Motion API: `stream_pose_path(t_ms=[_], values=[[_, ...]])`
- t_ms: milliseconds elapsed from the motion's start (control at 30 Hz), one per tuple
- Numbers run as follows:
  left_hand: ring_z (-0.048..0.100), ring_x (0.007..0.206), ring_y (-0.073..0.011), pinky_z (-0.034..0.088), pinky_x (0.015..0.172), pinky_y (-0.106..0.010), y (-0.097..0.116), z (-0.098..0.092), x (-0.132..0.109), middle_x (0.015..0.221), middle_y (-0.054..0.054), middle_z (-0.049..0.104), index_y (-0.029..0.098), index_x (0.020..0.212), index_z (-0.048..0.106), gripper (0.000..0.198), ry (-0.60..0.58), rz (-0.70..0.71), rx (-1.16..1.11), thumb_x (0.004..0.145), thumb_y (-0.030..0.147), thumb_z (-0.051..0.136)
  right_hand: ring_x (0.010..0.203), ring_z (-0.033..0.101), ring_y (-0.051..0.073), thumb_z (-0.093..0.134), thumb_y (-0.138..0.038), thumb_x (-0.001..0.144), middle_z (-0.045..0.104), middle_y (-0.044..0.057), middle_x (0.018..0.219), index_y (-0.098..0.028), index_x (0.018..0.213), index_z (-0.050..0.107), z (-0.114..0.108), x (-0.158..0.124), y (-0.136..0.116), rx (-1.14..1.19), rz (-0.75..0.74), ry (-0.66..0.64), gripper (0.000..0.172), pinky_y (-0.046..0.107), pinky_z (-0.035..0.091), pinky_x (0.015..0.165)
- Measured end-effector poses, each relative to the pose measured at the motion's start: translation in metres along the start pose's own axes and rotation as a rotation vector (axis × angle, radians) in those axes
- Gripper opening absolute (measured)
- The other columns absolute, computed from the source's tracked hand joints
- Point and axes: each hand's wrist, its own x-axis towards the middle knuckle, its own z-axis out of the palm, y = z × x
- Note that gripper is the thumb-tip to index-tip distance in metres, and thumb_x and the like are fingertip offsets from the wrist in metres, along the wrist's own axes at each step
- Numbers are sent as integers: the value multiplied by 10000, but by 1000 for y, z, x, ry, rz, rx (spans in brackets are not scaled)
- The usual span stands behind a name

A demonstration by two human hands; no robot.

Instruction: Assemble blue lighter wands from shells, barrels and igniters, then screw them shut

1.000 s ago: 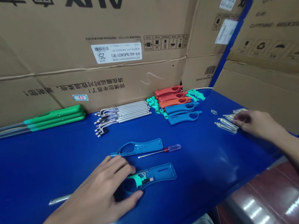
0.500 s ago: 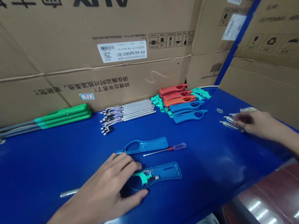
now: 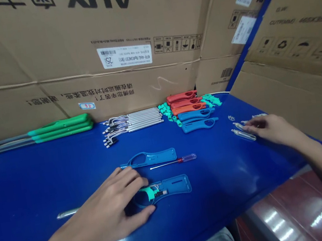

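Observation:
My left hand [image 3: 113, 202] rests over an open blue lighter shell half [image 3: 179, 184] and steadies it, thumb on the near side and fingers on the far side. Inside the shell lie a green trigger [image 3: 150, 193] and a black igniter piece with white wires. A metal lighter tube [image 3: 68, 213] sticks out left from under the hand. Far to the right, my right hand [image 3: 268, 126] pinches a small clear fuel tank in a group of similar ones. Another clear fuel tank [image 3: 244, 135] lies just in front of its fingertips.
Behind the left hand lie a second blue shell half [image 3: 161, 156] and a screwdriver [image 3: 186, 158]. Along the cardboard wall [image 3: 77, 60] sit green lighters [image 3: 66, 126], metal tubes with wires [image 3: 145, 119], green triggers [image 3: 211, 99], and red and blue shells [image 3: 199, 125].
The camera view has shifted slightly. My right hand has moved a little back from the nearest clear tank, its fingers now on one behind. My left hand stays on the blue shell.

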Motion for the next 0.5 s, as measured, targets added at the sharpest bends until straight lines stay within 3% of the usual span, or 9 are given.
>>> stream_pose_path(t_ms=[100,200,267,367,433,500], values=[[629,941,-214,463,974,-435,1,0,0,982,-48,652,222,1057,633,274,17,-1,-20,830,376,634,686,648,223,602,-318,765,723,68,720,-187,758,704,-4,2,-8,67,-1,-174,166,295,450,620],[628,936,-218,457,976,-445,1,0,0,975,-47,646,219,1036,623,261,10,-16,-29,825,372,635,658,613,205,603,-257,765,708,72,725,-171,802,688,-11,5,-17,96,37,-181,127,305,440,630],[628,918,-214,436,1002,-460,2,-1,-1,962,-40,640,215,1017,614,254,5,-28,-38,817,369,639,634,583,185,615,-314,777,686,69,720,-161,793,660,-18,3,-28,201,9,-142,160,302,444,620],[620,894,-203,414,1024,-463,4,-2,-1,942,-34,631,208,989,594,232,-18,-55,-56,815,356,636,666,579,173,608,-536,801,661,60,781,-160,872,632,-25,-8,-60,419,-179,-216,383,284,456,602],[612,886,-200,422,1010,-454,5,-4,0,933,-35,629,206,979,583,213,-32,-67,-65,828,351,619,781,609,174,598,-516,836,669,52,857,-177,881,622,-27,-18,-91,507,-373,-230,343,286,489,721],[609,879,-201,431,995,-446,7,-5,1,921,-34,628,205,972,580,203,-36,-70,-75,831,347,612,763,609,156,595,-431,862,663,33,839,-188,880,608,-26,-28,-127,549,-510,-344,243,276,498,714]])
